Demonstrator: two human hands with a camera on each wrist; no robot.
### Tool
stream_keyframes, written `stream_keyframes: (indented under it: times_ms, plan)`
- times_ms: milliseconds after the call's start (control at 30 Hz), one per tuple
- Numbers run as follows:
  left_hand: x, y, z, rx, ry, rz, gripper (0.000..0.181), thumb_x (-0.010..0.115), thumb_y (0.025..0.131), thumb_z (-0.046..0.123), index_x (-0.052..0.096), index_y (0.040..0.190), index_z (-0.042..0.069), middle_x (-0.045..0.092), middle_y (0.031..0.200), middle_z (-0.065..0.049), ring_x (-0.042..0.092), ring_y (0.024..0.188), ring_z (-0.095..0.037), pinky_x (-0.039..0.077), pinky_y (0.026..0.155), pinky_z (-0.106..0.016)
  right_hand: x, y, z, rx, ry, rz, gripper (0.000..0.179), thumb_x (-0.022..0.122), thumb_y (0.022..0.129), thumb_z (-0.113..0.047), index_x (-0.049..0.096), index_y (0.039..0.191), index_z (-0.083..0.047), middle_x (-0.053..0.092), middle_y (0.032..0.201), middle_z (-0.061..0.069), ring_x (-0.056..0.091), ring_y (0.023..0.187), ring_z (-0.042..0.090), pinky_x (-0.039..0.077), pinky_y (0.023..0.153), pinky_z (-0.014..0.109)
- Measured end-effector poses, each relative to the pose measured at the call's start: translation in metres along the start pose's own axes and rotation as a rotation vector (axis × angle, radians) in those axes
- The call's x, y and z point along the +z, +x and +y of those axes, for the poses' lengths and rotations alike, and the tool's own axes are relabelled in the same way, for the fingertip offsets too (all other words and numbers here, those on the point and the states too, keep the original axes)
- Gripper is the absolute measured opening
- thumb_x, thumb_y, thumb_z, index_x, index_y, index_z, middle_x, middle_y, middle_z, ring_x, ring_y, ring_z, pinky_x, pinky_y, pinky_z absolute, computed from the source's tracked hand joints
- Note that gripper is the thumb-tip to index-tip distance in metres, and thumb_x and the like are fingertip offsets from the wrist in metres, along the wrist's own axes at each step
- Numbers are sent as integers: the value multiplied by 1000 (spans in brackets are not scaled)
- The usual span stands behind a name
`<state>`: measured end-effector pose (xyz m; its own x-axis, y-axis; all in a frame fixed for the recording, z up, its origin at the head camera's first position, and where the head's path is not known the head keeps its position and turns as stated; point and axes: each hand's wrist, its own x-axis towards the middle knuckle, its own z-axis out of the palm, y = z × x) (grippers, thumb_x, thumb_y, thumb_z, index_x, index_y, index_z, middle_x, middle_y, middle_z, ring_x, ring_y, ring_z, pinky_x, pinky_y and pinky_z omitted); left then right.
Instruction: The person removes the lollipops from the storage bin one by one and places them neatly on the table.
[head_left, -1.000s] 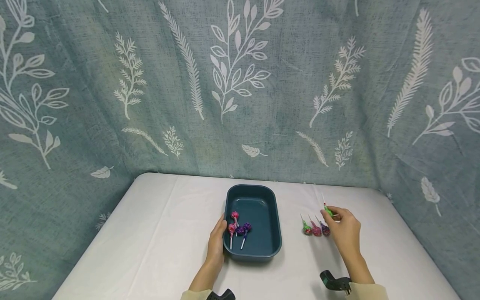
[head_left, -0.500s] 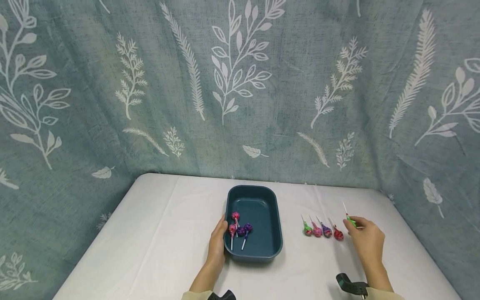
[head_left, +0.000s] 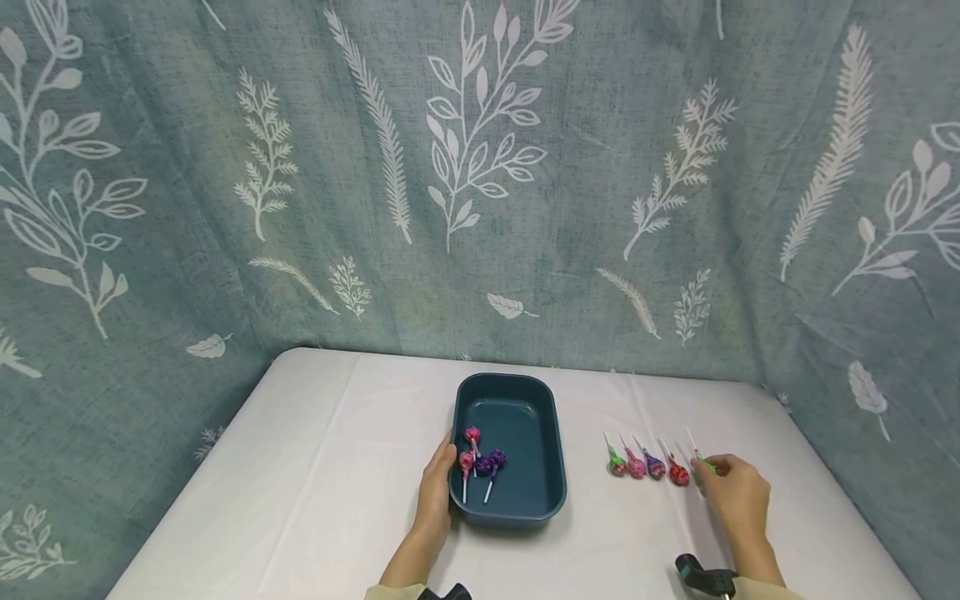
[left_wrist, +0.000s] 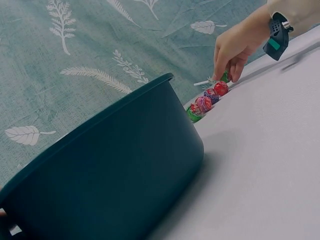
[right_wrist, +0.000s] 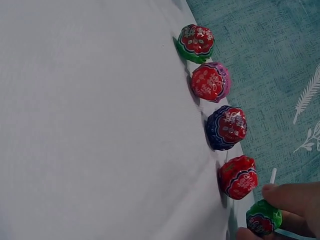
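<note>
Biggest thing around me by far is the blue-green fabric (head_left: 345, 183), hung up behind and along the sides, covered in white leaf and fern prints. Then there's the white table (head_left: 337, 467), cloth a bit creased. Sitting near the middle of it is my dark teal bin (head_left: 528, 492), upright, rounded corners.

My left hand (head_left: 432, 492) is up against the bin's left outer wall. The fingers are partly hidden, so I honestly can't tell how far they're curled. My right hand (head_left: 738, 496) is off to the right, thumb and fingers closed in a pinch on a green lollipop (right_wrist: 263, 218), which has its white stick angled away from me. Can't tell if the candy end is touching the cloth. Pale sleeves (left_wrist: 300, 12) on both arms, plus a dark gadget (head_left: 705, 575) strapped at my right wrist.

Smallest stuff is the rest of the candy. Just left of my pinch there's a neat row on the table, left to right: green-and-red lollipop (head_left: 617, 467), pink lollipop (head_left: 637, 469), dark blue lollipop (head_left: 656, 470), red lollipop (head_left: 678, 476), sticks all pointing away from me. Inside the bin, bunched over on the left, are two pink lollipops (head_left: 467, 461) and two purple lollipops (head_left: 497, 457).
</note>
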<state>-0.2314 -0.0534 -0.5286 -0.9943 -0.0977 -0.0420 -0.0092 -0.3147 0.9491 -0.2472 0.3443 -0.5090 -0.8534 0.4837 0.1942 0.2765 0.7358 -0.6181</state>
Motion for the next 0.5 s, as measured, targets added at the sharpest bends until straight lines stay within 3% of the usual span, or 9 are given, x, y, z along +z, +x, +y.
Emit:
stream_keyframes:
  times_ms: [233, 500]
  plan:
    - [-1, 2, -2, -2, 0, -1, 49, 38, 104, 26, 37, 148, 3, 28, 155, -15, 13, 145, -34, 8, 115, -52, 4, 0, 1, 0, -11, -1, 28, 67, 90, -17, 66, 99, 10, 65, 82, 22, 57, 63, 27, 39, 61, 42]
    - [-2, 1, -3, 8, -3, -12, 49, 37, 104, 25, 36, 147, 1, 28, 155, -16, 13, 145, -34, 7, 115, -51, 3, 0, 0, 19, -16, 2, 28, 66, 89, -16, 68, 97, 11, 65, 81, 22, 56, 75, 35, 39, 62, 46]
